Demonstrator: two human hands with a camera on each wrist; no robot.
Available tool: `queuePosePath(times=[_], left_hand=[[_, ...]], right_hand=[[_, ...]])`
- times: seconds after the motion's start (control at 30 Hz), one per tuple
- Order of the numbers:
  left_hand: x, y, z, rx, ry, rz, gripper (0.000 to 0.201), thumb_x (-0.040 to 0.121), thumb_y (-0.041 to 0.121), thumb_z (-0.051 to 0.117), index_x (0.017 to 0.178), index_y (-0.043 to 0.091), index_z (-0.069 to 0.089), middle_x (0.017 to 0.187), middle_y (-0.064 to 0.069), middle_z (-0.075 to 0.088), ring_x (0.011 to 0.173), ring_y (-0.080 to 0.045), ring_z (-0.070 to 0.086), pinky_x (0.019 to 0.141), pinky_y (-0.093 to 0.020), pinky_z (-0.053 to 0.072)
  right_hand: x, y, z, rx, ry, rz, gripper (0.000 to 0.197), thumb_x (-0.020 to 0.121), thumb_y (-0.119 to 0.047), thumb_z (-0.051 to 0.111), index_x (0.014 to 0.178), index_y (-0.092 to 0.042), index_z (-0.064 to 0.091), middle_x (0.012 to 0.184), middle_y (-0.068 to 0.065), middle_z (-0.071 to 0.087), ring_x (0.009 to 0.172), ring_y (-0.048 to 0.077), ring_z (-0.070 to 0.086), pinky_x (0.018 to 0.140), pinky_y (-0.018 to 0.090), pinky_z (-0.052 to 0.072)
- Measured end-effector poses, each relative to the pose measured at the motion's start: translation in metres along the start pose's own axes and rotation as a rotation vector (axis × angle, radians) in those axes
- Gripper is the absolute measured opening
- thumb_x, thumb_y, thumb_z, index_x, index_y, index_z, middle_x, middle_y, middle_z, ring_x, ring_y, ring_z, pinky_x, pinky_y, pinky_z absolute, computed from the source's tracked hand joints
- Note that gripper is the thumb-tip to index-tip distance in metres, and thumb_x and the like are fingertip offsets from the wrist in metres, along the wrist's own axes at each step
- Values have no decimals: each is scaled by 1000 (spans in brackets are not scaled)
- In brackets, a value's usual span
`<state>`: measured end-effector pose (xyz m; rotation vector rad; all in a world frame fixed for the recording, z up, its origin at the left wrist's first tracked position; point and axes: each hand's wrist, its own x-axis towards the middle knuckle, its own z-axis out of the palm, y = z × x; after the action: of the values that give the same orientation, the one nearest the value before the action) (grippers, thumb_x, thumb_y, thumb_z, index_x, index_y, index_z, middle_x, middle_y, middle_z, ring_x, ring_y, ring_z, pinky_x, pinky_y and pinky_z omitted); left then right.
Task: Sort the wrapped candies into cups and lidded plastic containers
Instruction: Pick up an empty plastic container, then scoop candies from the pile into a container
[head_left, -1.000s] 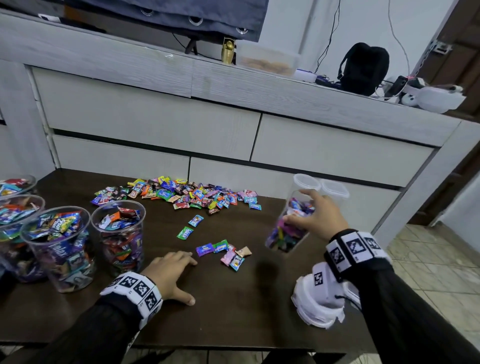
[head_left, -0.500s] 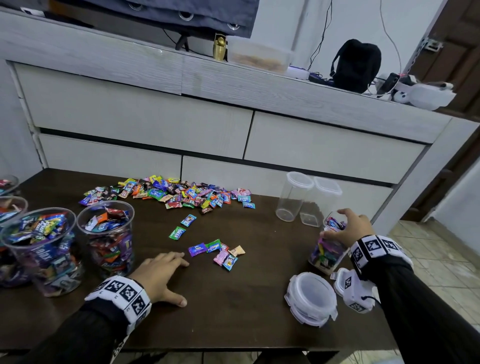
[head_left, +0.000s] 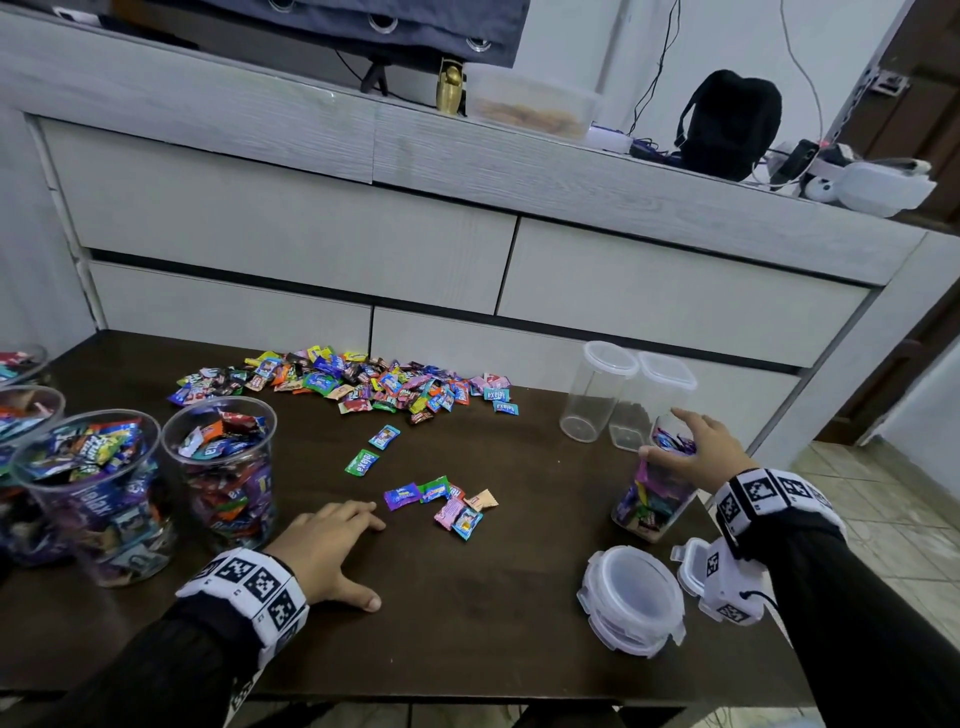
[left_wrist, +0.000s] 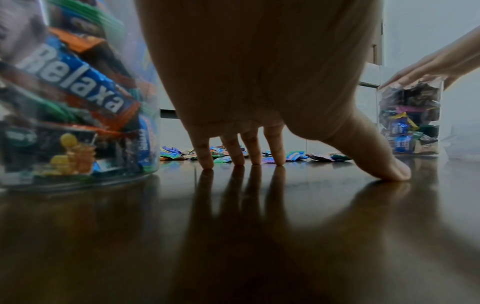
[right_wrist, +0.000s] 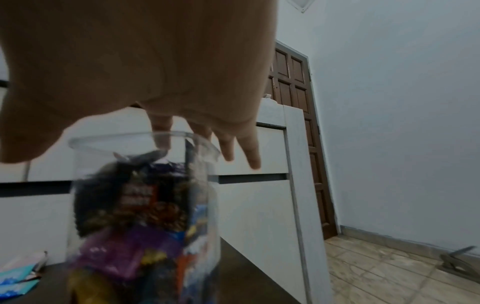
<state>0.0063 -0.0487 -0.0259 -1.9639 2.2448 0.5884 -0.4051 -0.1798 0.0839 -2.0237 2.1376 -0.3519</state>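
Note:
A clear container (head_left: 649, 499) part-filled with wrapped candies stands upright near the table's right edge. My right hand (head_left: 696, 457) hovers over its rim, fingers straight and spread, thumb at the left side. In the right wrist view the fingers (right_wrist: 228, 148) stretch past the rim of the container (right_wrist: 145, 205) without curling round it. My left hand (head_left: 337, 551) rests flat on the table (head_left: 467, 623), its fingertips (left_wrist: 255, 156) and thumb pressing the wood, holding nothing. A big candy pile (head_left: 363, 384) lies at the back. A small cluster of candies (head_left: 441, 501) lies just ahead of my left hand.
Several candy-filled cups (head_left: 223, 467) stand at the left, the nearest beside my left wrist. Two empty lidded containers (head_left: 597, 395) stand at the back right. A stack of round lids (head_left: 631, 597) sits near the front right. Tiled floor lies beyond the right edge.
My right hand brought the tilted, lifted container down and right, stood it on the table, and loosened its fingers over the rim. The left hand stayed put.

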Motion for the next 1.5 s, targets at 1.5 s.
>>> queuePosePath(times=[1.5], left_hand=[[30, 2, -16, 100, 66, -10, 57, 88, 60, 56, 136, 36, 39, 138, 7, 36, 129, -13, 35, 99, -32, 41]], right_hand=[[54, -159, -13, 28, 250, -396, 74, 72, -43, 77, 123, -3, 42, 120, 14, 43, 108, 31, 41, 94, 37, 33]])
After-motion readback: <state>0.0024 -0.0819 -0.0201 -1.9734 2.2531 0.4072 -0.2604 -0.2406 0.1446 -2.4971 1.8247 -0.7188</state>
